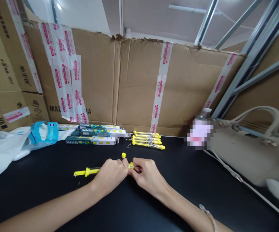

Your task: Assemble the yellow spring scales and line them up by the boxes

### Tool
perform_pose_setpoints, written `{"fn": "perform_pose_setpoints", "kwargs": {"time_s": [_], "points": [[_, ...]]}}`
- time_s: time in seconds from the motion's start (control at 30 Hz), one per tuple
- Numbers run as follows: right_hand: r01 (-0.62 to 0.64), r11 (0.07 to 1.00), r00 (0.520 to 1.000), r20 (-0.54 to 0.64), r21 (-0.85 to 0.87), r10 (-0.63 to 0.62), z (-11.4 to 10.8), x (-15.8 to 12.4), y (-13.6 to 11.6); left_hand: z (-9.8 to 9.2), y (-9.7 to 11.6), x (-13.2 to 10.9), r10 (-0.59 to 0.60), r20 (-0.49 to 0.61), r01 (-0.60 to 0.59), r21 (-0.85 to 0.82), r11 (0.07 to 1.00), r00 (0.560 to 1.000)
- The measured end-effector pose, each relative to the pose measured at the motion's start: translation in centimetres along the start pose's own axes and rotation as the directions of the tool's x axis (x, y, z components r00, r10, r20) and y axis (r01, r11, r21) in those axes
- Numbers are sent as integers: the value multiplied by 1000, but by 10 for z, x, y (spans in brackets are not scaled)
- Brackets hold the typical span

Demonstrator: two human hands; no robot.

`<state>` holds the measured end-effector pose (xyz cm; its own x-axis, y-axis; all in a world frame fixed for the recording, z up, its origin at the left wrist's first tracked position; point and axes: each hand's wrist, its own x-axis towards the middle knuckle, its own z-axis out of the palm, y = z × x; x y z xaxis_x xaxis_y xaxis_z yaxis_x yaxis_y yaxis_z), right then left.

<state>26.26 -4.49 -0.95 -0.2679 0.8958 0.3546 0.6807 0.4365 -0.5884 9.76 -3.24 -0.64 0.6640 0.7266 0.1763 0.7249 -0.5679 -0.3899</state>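
Observation:
My left hand (114,172) is closed around the tube of a yellow spring scale (87,172), which lies crosswise with its flanged, narrow yellow end sticking out to the left. At the other end of the scale, my right hand (147,172) pinches with thumb and fingers where a bit of metal shows; exactly what part it grips is partly hidden. The two hands almost touch. Just beyond them a small yellow cap (123,155) rests on the black table (100,206). Farther back, several yellow spring scales (147,141) with wire hooks lie in a row.
Several long printed boxes (91,140) are stacked left of the row of scales. A blue tissue pack (44,133) and white plastic bag (4,148) lie at the left. A bottle (205,112) and beige handbag (248,151) stand at the right. Cardboard (139,90) walls the back.

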Motion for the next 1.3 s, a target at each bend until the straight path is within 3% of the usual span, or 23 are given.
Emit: {"fn": "perform_pose_setpoints", "kwargs": {"time_s": [0.73, 1.0, 1.3], "points": [[-181, 934, 983, 54, 307, 173, 5, -1, 8, -6, 3, 1, 40, -6, -40, -37, 999, 999], [-223, 846, 951, -81, 483, 297, -25, 11, 41, -5, -9, -3, -27, 11, 28, -49, 998, 1000], [-146, 862, 985, -9, 485, 172, -13, 20, 49, -3, -12, 1, -104, -19, 103, -55, 993, 994]]}}
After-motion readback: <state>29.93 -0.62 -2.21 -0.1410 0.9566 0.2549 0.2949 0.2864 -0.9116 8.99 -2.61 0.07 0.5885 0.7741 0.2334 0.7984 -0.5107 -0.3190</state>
